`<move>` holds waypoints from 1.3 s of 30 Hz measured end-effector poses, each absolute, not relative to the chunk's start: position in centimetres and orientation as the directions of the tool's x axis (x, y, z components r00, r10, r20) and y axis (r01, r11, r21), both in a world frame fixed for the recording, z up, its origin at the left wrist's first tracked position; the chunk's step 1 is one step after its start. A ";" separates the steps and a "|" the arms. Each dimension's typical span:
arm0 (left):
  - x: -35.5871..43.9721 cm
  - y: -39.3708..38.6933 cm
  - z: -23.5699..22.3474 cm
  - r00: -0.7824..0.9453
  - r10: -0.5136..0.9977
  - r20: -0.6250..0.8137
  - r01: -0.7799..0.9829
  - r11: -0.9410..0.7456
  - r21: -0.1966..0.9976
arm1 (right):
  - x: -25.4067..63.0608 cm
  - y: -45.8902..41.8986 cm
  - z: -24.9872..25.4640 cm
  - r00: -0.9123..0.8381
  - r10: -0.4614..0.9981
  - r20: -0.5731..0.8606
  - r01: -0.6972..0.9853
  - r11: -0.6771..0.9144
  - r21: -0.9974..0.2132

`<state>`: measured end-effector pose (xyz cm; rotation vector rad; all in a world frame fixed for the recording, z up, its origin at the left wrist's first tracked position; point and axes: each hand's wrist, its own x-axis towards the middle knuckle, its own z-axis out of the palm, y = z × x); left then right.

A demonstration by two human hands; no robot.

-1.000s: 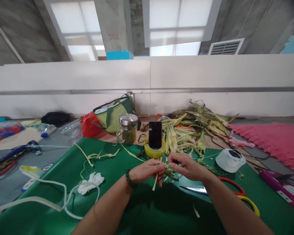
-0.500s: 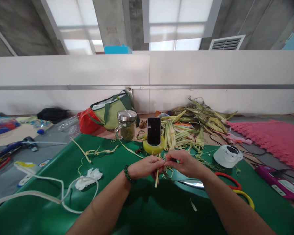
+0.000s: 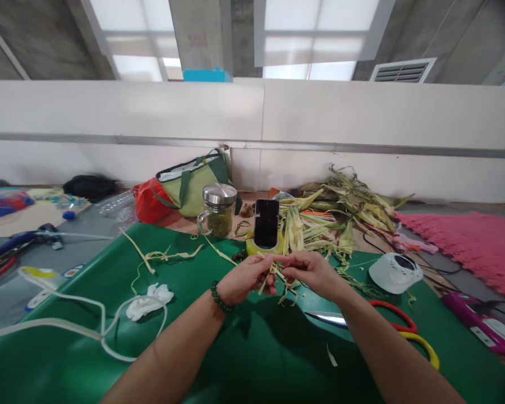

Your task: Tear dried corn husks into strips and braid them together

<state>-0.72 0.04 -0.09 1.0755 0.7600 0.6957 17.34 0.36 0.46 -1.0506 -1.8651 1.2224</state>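
Observation:
Over the green mat (image 3: 273, 359), my left hand (image 3: 250, 276) pinches thin pale corn husk strips (image 3: 293, 290), whose loose ends hang below the fingers. My right hand (image 3: 311, 272) meets it at the fingertips, closed on the same strips; the exact grip is partly hidden. Just behind the hands, a phone (image 3: 266, 223) stands upright against a yellow tape roll (image 3: 252, 247). Scissors (image 3: 407, 322) with one red and one yellow handle loop lie under my right forearm, blades pointing left.
A heap of corn husks (image 3: 349, 196) lies at the back right. A lidded glass mug (image 3: 219, 216) stands behind the mat beside a green bag (image 3: 193, 191). White cable (image 3: 67, 322) and crumpled tissue (image 3: 149, 303) lie left; a white perforated object (image 3: 395, 273) sits right.
The strip that pointed down from my left fingers now lies more slanted, and more loose ends show below the hands. My right hand's fingers are more extended. The view has shifted slightly.

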 end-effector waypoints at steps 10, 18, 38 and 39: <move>-0.2 0.2 0.2 0.379 0.924 -0.051 -0.034 0.069 0.997 | 18.1 0.1 1.2 -0.382 0.842 0.381 0.613 0.540 -0.577; 0.5 -0.1 -0.5 0.362 0.926 -0.109 -0.049 0.135 0.990 | 16.9 -0.3 -0.1 -0.534 0.773 0.343 0.694 0.632 -0.345; -0.2 -0.5 0.8 0.490 0.869 -0.072 -0.175 0.179 0.968 | 17.0 0.8 -0.6 -0.548 0.837 0.001 0.124 0.083 -0.989; -0.2 -0.6 0.9 0.495 0.866 -0.072 -0.179 0.182 0.967 | 17.0 0.8 -0.6 -0.533 0.846 0.017 0.118 0.094 -0.989</move>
